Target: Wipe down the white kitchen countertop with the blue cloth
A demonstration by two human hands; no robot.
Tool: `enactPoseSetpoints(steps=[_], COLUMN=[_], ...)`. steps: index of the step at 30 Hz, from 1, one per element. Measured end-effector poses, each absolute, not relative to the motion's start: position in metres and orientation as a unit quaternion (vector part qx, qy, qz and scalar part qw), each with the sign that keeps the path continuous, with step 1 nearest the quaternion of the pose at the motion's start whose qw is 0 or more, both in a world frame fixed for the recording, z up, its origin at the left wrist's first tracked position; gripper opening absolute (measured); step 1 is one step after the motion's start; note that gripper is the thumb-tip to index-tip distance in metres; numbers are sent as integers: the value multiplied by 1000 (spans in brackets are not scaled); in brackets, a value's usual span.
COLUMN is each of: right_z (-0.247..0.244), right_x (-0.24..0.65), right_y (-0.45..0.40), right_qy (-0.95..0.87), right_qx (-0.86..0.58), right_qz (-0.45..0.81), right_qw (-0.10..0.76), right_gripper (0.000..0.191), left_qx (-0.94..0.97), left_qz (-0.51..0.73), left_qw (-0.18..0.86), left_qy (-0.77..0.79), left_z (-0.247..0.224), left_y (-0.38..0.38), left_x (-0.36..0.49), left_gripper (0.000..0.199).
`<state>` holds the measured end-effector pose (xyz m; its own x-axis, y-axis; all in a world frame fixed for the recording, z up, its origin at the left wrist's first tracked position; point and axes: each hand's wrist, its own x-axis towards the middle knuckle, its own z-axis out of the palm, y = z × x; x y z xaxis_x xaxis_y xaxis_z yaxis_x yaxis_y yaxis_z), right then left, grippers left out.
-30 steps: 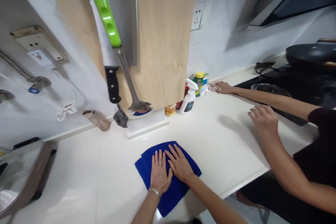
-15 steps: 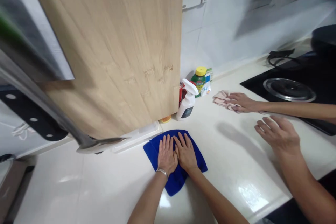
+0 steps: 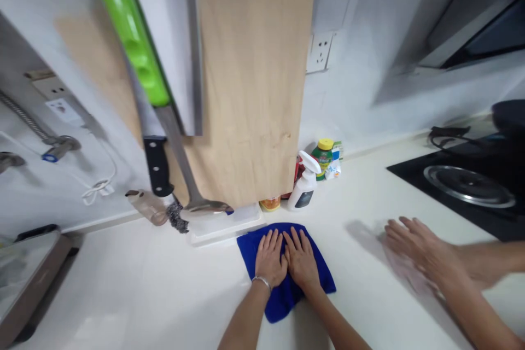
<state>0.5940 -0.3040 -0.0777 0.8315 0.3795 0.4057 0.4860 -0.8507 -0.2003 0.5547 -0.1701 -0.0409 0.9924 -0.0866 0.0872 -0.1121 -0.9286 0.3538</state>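
A blue cloth (image 3: 283, 306) lies spread on the white countertop (image 3: 164, 295). Flat on its left part rests my left hand (image 3: 270, 262), a silver bracelet at the wrist, fingers stretched forward. My right hand (image 3: 301, 262) lies flat beside it on the same cloth, fingers out, the two thumbs close together. Behind the cloth stand a white spray bottle (image 3: 303, 188) and a green bottle with a yellow cap (image 3: 324, 158). To the right, another person's hands (image 3: 426, 251) are over a pale pink cloth (image 3: 402, 270), blurred by motion.
A wooden board (image 3: 254, 93) hangs ahead, with a green-handled ladle (image 3: 176, 136) and a black-handled knife (image 3: 158, 167) before it. A black stove (image 3: 463, 213) is at the right. A brown-edged appliance (image 3: 41, 284) sits at far left.
The view has tilted up and back, showing more wall and utensils. My hands remain on the blue cloth. The other person's hand and pink cloth have moved toward the counter's front, near their other hand.
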Motion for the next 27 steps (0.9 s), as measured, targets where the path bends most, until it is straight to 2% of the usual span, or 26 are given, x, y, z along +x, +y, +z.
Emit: enactPoseSetpoints(steps=[6, 12, 14, 21, 24, 27], right_z=[-83, -93, -99, -126, -134, -136], right_x=[512, 427, 406, 371, 365, 361], right_y=[-300, -280, -289, -365, -375, -363], right_qy=[-283, -308, -312, -271, -273, -232], right_qx=[-920, -859, -844, -883, -887, -897], right_qz=[-190, -104, -96, -153, -159, -180], right_qw=[195, 396, 426, 353, 337, 331], right_gripper=[48, 45, 44, 43, 43, 43], left_qx=[977, 982, 985, 992, 985, 966], left_qz=[51, 65, 62, 31, 70, 139], left_qw=[190, 169, 155, 110, 98, 82], left_qy=[-77, -61, -31, 54, 123, 202], left_z=[-41, -33, -28, -9, -21, -44], left_y=[-146, -76, -38, 82, 73, 32], left_x=[461, 356, 324, 252, 257, 272], left_gripper=[69, 71, 70, 59, 55, 57])
